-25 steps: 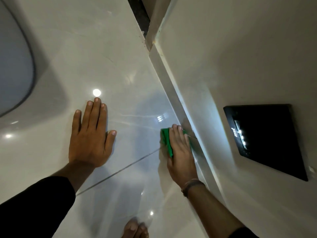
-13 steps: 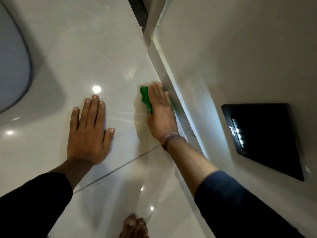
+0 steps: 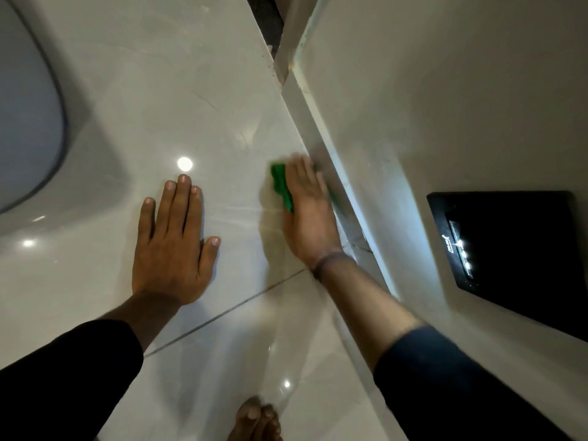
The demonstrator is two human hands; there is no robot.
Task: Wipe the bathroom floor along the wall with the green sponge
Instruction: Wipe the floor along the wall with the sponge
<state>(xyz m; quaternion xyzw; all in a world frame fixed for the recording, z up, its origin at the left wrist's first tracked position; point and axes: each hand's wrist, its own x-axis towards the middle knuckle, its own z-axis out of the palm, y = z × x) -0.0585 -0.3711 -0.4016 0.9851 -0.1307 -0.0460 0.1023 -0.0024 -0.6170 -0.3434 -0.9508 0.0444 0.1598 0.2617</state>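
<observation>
My right hand [image 3: 310, 211] presses flat on the green sponge [image 3: 281, 186], holding it against the glossy pale floor tile [image 3: 178, 100] right beside the skirting of the wall [image 3: 331, 154]. Only the sponge's left edge shows past my fingers; the rest is hidden under the hand. My left hand [image 3: 173, 246] lies flat on the floor with its fingers spread, a hand's width to the left of the sponge, holding nothing.
A white toilet bowl [image 3: 28, 116] curves in at the left edge. A black panel with small lights [image 3: 509, 243] is set in the wall on the right. A dark gap [image 3: 265, 20] lies at the far doorway corner. My bare toes [image 3: 254, 421] show at the bottom.
My right hand slid the sponge forward along the wall from near the tile joint, then stayed about there in the last half second. My left hand has kept its place.
</observation>
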